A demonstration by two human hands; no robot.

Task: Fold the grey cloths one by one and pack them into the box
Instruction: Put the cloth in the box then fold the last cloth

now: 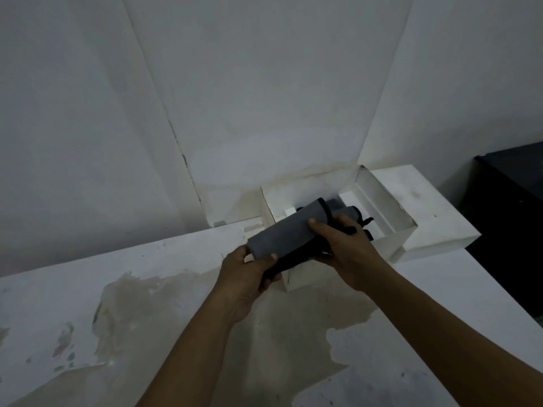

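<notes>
Both forearms reach over the stained bench (88, 304) to a folded cloth (282, 233) held above the box's (393, 239) near-left corner. Left hand (244, 274) grips the cloth's near end, thumb on top. Right hand (346, 245) clasps the far end, fingers curled round it. The cloth's long axis runs near-left to far-right, pointing into the box, where packed cloths (351, 214) lie just beyond the right hand. Setting it down likely means moving forward and right.
</notes>
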